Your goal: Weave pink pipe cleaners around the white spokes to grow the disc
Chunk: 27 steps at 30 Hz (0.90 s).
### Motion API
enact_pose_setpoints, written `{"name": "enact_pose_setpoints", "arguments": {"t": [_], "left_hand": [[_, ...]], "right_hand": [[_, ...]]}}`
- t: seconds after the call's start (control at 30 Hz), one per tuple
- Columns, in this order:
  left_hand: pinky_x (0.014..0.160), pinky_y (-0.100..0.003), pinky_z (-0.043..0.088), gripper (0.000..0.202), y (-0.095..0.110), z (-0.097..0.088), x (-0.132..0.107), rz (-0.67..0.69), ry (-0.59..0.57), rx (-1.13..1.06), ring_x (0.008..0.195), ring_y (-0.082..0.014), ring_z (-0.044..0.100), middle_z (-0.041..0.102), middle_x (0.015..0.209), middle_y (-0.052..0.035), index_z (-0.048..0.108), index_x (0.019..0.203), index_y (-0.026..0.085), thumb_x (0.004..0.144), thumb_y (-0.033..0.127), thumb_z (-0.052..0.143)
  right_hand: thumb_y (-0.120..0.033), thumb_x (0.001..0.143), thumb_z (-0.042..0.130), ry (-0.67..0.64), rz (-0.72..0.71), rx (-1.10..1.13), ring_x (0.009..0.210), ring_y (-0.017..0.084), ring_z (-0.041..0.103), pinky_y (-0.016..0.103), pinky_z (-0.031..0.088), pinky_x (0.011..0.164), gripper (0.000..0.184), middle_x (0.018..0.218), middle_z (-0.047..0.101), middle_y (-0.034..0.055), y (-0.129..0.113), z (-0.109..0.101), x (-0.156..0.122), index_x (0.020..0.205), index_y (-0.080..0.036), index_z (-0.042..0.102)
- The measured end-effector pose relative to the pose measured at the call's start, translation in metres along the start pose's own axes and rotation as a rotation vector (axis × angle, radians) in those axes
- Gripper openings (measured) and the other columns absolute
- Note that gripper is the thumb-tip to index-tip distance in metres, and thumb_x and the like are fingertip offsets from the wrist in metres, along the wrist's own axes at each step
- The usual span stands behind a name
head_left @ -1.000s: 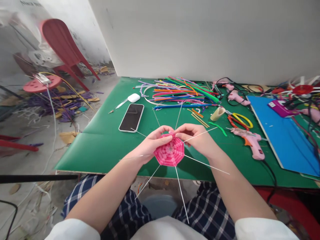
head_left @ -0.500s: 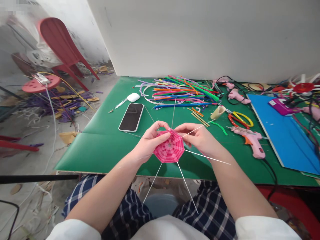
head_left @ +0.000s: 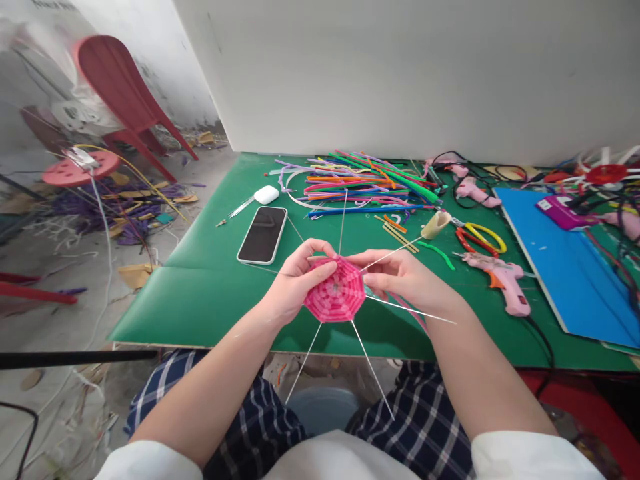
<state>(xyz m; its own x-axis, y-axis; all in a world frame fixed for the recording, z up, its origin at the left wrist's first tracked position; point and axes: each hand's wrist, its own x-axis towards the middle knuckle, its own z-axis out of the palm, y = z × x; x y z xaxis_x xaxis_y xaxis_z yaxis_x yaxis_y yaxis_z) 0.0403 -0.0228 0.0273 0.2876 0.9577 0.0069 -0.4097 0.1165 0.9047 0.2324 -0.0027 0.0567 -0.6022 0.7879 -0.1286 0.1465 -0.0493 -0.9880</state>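
Observation:
A pink octagonal disc (head_left: 336, 297), woven round thin white spokes, is held above the front of the green table. My left hand (head_left: 305, 273) is closed on its upper left side, thumb on the face and fingers behind. At the disc's upper right edge, my right hand (head_left: 393, 273) is closed in a pinch on a pink pipe cleaner (head_left: 407, 308), whose free end trails below the hand. White spokes (head_left: 373, 369) stick out from the disc in several directions; two point down toward my lap. The right fingertips are partly hidden behind the rim.
On the green table (head_left: 200, 293) lie a phone (head_left: 263, 235), a white case (head_left: 267, 195), a heap of coloured pipe cleaners (head_left: 360, 183), pliers (head_left: 480, 239), a pink glue gun (head_left: 505, 280) and a blue board (head_left: 565, 267). A blue-grey bucket (head_left: 324, 408) stands below the table edge.
My right hand has shifted slightly right and down, and a pink strand now shows beneath it. The disc has moved a little left. My left hand keeps its grip.

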Motion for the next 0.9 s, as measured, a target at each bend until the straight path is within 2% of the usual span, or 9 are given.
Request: {"name": "enact_pose_setpoints", "arguments": {"t": [0.07,0.13,0.37,0.57,0.67,0.77,0.9], "left_hand": [[0.044,-0.014,0.041,0.014,-0.001,-0.001,0.000,0.009,-0.001,0.009,0.050,-0.0067,0.056,0.064,0.070,0.0022,0.052,0.085,0.020,0.078,0.023,0.063],[0.045,-0.014,0.041,0.012,-0.002,-0.002,0.001,0.020,-0.006,0.019,0.050,-0.0066,0.056,0.064,0.072,0.0016,0.053,0.085,0.020,0.078,0.023,0.062],[0.049,-0.015,0.041,0.010,-0.005,-0.004,0.002,0.064,0.017,0.059,0.055,-0.0065,0.055,0.062,0.072,0.0021,0.055,0.084,0.020,0.078,0.022,0.063],[0.053,-0.015,0.039,0.007,-0.005,-0.003,0.001,0.059,0.013,0.052,0.058,-0.0057,0.051,0.057,0.072,0.0027,0.058,0.085,0.019,0.081,0.025,0.059],[0.061,-0.018,0.042,0.010,-0.002,-0.004,-0.001,0.088,-0.009,0.109,0.069,-0.0091,0.054,0.059,0.082,0.0002,0.059,0.089,0.020,0.082,0.027,0.057],[0.075,-0.025,0.044,0.020,0.007,-0.011,-0.005,0.090,-0.121,0.176,0.090,-0.0160,0.056,0.059,0.103,-0.0037,0.058,0.099,0.022,0.080,0.026,0.058],[0.090,-0.035,0.040,0.053,0.022,-0.028,-0.007,-0.010,-0.423,0.236,0.109,-0.0256,0.050,0.053,0.124,-0.0085,0.051,0.121,0.022,0.069,0.022,0.065]], "right_hand": [[-0.031,0.075,0.064,0.017,0.007,-0.002,0.061,0.009,0.047,0.019,0.037,0.045,0.036,0.083,0.062,0.0031,0.000,0.002,0.001,0.110,-0.022,0.063],[-0.032,0.071,0.068,0.090,0.009,-0.021,0.060,0.009,0.049,0.018,0.037,0.043,0.035,0.082,0.064,0.0029,0.001,0.006,0.003,0.104,-0.021,0.065],[-0.032,0.070,0.069,0.267,-0.016,0.023,0.044,0.006,0.045,0.016,0.035,0.038,0.024,0.056,0.057,-0.0028,0.006,0.023,0.009,0.089,-0.018,0.066],[-0.030,0.072,0.065,0.368,-0.068,-0.032,0.045,0.007,0.049,0.017,0.037,0.036,0.015,0.060,0.060,-0.0013,0.005,0.028,0.009,0.081,-0.017,0.066],[-0.029,0.072,0.065,0.372,-0.097,-0.038,0.043,0.006,0.048,0.017,0.037,0.036,0.014,0.058,0.060,-0.0018,0.005,0.026,0.009,0.079,-0.017,0.067],[-0.030,0.072,0.066,0.373,-0.103,-0.027,0.042,0.006,0.047,0.017,0.036,0.036,0.014,0.056,0.059,-0.0024,0.004,0.022,0.007,0.078,-0.017,0.067],[-0.030,0.072,0.066,0.330,-0.094,0.009,0.042,0.006,0.047,0.017,0.035,0.037,0.013,0.053,0.057,-0.0034,0.003,0.017,0.006,0.076,-0.017,0.066]]}}
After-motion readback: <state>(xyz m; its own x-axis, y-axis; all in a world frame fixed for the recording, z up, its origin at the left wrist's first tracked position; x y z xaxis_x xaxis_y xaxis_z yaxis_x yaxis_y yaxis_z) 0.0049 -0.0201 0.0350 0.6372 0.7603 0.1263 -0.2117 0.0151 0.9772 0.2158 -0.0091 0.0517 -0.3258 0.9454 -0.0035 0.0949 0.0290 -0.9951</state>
